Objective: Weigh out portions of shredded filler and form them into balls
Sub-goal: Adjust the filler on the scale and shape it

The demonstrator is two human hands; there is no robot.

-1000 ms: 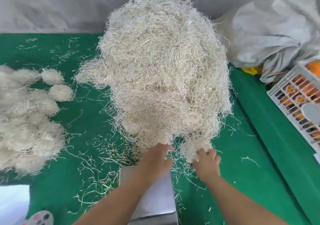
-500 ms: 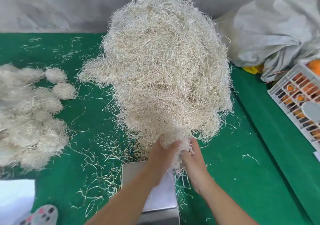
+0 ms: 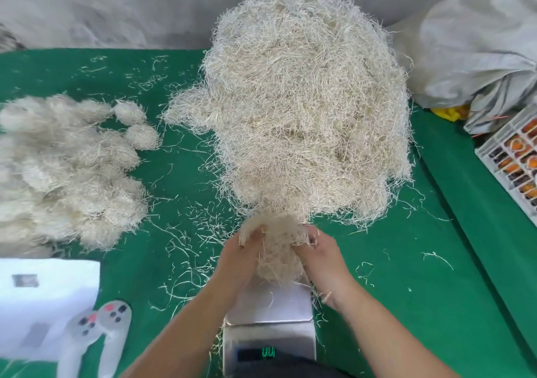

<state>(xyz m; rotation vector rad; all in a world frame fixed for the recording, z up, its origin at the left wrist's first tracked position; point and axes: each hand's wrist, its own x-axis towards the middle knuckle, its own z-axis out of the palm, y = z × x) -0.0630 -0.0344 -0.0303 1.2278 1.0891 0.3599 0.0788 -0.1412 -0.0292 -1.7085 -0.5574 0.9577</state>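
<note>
A green-covered worktop (image 3: 180,191) is backed by a grey wall, and a large heap of shredded filler (image 3: 308,110) is piled at its middle, within reach directly beyond the scale (image 3: 268,319), presumably so that portions can be drawn straight onto the platform. A tuft of filler (image 3: 276,249) is held between the 2 hands at the heap's near edge, above the far end of the scale: the left hand (image 3: 239,261) is curled round its left side and the right hand (image 3: 322,257) round its right, a two-sided grip that seems meant to tear the clump free from the tangled strands. Finished balls (image 3: 72,168) are gathered at the left, well apart from the heap, apparently to keep weighed work separate. The fingertips are buried in the fibres, so it cannot be told whether the tuft is fully detached. The scale's green display (image 3: 268,352) is blurred and partly cut off by a dark edge; its figures cannot be read.
</note>
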